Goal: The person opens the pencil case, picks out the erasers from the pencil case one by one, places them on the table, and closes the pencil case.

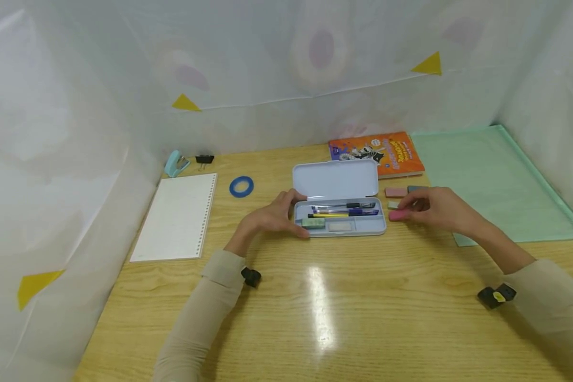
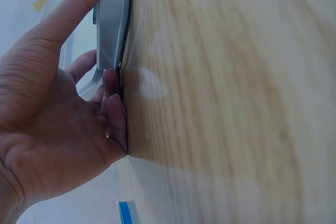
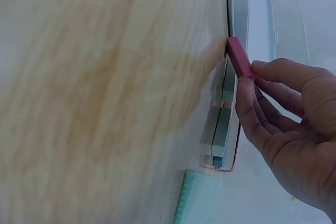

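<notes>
Pink eraser (image 1: pixel 398 215) tilted in its pinching grip, the right hand (image 1: pixel 436 209) is just right of an open pencil case (image 1: pixel 370 224), whose left end the left hand (image 1: pixel 278 215) grasps between thumb and fingers. The right fingers partly hide a blue eraser (image 1: pixel 414 188). Inside the case lie pens (image 1: pixel 358 212), a green eraser (image 1: pixel 313 223) and a white eraser (image 1: pixel 340 226).

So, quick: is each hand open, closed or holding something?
Left hand: holding the pale-blue rectangular pencil case at its left end.
Right hand: pinching a pink rectangular eraser.
</notes>
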The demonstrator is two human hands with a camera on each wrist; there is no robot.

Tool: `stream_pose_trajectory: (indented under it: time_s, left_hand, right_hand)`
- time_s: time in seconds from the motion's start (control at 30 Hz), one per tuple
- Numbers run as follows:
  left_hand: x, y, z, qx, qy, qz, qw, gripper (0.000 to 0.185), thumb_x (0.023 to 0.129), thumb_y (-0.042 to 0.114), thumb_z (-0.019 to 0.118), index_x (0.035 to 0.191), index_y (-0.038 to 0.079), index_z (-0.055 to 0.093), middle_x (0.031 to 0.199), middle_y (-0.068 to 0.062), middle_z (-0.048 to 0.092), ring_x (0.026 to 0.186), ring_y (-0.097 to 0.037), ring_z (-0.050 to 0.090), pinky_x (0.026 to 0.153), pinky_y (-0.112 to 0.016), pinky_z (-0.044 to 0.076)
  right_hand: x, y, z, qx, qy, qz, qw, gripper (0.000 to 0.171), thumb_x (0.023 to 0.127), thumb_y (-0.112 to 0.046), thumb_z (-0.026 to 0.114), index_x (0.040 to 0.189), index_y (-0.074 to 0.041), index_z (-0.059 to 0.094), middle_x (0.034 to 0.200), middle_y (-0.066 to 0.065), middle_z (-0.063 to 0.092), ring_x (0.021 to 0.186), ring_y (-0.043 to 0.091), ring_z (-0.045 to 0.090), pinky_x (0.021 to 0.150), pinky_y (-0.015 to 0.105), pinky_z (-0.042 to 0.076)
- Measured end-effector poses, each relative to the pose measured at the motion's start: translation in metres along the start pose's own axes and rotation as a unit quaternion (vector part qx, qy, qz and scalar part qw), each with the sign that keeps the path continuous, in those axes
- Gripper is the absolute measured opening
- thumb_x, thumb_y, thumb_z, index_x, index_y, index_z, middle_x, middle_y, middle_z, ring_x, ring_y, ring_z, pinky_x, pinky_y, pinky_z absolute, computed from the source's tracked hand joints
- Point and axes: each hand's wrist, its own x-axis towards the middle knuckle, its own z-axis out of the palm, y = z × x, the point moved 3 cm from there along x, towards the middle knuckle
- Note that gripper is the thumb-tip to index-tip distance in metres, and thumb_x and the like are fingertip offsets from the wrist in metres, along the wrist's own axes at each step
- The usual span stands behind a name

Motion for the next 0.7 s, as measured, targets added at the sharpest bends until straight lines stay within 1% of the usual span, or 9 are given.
stream_pose_trajectory:
  time_s: [0.2,0.3,0.37,0.47,0.6,0.7]
  left_hand:
    - [0.001,0.001,-0.001,0.002,0.002,0.004,1.0,0.093,0.079,0.041,0.091,0.149,0.014,0.038,0.141,-0.008,0.039,0.129,-0.023,0.038,0.114,-0.041,0.037]
    - [0.001,0.001,-0.002,0.003,0.002,0.005,1.0,0.092,0.079,0.041,0.091,0.148,0.014,0.038,0.141,-0.008,0.038,0.129,-0.023,0.038,0.114,-0.042,0.037]
    - [0.001,0.001,-0.002,0.002,0.001,0.005,1.0,0.092,0.079,0.041,0.091,0.148,0.014,0.038,0.142,-0.008,0.038,0.13,-0.023,0.037,0.114,-0.042,0.037]
    - [0.001,0.001,-0.002,0.001,0.001,0.003,1.0,0.092,0.079,0.041,0.091,0.148,0.014,0.038,0.142,-0.008,0.038,0.13,-0.023,0.037,0.114,-0.042,0.036]
    - [0.001,0.0,-0.001,0.002,0.002,-0.003,1.0,0.093,0.078,0.043,0.091,0.149,0.015,0.037,0.143,-0.008,0.038,0.131,-0.024,0.038,0.115,-0.043,0.036]
    - [0.0,-0.001,0.0,0.001,0.002,-0.005,1.0,0.095,0.078,0.043,0.092,0.15,0.015,0.037,0.143,-0.009,0.038,0.131,-0.025,0.038,0.115,-0.043,0.037]
  right_hand:
    - [0.001,-0.004,-0.006,0.005,-0.007,0.029,1.0,0.02,0.091,-0.015,0.081,0.111,-0.009,0.077,0.098,0.001,0.074,0.082,0.011,0.062,0.071,0.024,0.05]
    - [0.003,-0.012,-0.008,0.026,-0.009,0.029,0.999,0.022,0.092,-0.017,0.081,0.112,-0.009,0.077,0.103,0.004,0.075,0.083,0.012,0.062,0.071,0.023,0.05]
    - [0.004,-0.018,-0.006,0.051,-0.01,0.019,0.998,0.024,0.092,-0.017,0.081,0.114,-0.008,0.076,0.108,0.006,0.075,0.083,0.011,0.064,0.072,0.023,0.05]
    - [0.007,-0.028,0.001,0.089,-0.013,-0.009,0.996,0.024,0.092,-0.009,0.08,0.116,-0.006,0.075,0.111,0.009,0.074,0.084,0.009,0.066,0.072,0.022,0.053]
    - [0.014,-0.041,0.017,0.107,-0.027,-0.058,0.992,0.022,0.092,0.0,0.077,0.113,-0.006,0.075,0.105,0.006,0.071,0.086,0.01,0.066,0.075,0.023,0.055]
    - [0.02,-0.05,0.03,0.111,-0.042,-0.081,0.99,0.021,0.092,-0.001,0.077,0.112,-0.007,0.076,0.106,0.004,0.07,0.089,0.013,0.067,0.077,0.025,0.056]
